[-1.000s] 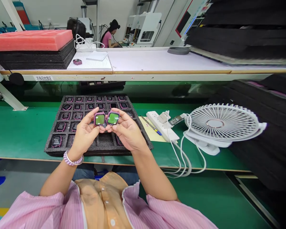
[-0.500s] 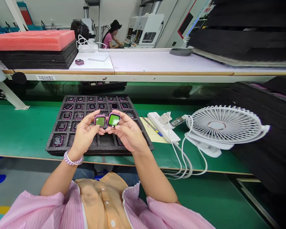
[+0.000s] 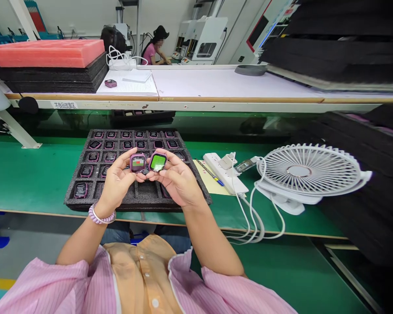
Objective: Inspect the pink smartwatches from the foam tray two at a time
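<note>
My left hand (image 3: 119, 178) is closed on a purple-framed smartwatch (image 3: 138, 163) whose lit screen shows red, green and grey areas. A second purple smartwatch (image 3: 157, 162), its screen bright green, is gripped by the fingers of my right hand (image 3: 180, 179). Both watches are held side by side, faces up, above a dark grey foam tray (image 3: 72, 204). Rows of similar watches with dark screens lie in the tray's compartments. Some front compartments hold nothing, and my hands hide part of the middle rows.
Right of the tray are a yellow paper with a pen (image 3: 211, 172), a white power strip (image 3: 224, 172) with cables, and a white fan (image 3: 308, 172). A shelf (image 3: 196, 85) behind carries red and black foam (image 3: 46, 54) and another watch (image 3: 110, 83). A person (image 3: 155, 48) sits beyond.
The screen of the watch in my left hand has turned from plain green to several colours. The other screen stays green. Both hands keep their hold, and the view has shifted slightly.
</note>
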Tool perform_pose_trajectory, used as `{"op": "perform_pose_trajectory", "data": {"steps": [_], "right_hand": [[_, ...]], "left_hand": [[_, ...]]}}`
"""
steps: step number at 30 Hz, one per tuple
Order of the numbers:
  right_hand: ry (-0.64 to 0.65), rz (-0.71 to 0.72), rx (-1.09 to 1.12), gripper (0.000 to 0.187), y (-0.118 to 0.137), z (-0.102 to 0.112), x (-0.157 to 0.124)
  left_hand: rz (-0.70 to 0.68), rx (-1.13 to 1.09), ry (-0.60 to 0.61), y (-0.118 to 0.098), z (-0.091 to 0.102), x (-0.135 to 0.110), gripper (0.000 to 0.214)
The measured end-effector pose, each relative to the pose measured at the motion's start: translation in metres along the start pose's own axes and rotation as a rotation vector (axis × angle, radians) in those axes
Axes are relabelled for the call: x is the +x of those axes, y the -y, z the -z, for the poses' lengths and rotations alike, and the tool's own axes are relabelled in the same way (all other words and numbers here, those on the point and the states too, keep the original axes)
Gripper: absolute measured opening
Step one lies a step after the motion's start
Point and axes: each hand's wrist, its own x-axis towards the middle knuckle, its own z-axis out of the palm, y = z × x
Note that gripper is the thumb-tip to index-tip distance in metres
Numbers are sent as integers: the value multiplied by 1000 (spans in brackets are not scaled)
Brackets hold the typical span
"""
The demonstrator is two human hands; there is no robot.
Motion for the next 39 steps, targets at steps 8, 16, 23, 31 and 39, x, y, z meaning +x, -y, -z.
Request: {"op": "perform_pose_trajectory", "data": {"steps": [8,16,23,31,39], "right_hand": [[-39,3,1,48,1,0,5],[-68,-38,-23,48,-2,2,9],[-53,-91,76,44,-6,9,8],[4,-118,85,44,-7,15,2],[53,-152,60,57,-14,25,-13]], "left_hand": [[107,-51,-76,-10,-4,1,50],[25,99,-116,-8,-2,1,38],[40,152,-2,1,4,0,63],[173,307,119,-2,27,-16,72],[24,1263,208,-7,48,-45,46]]}}
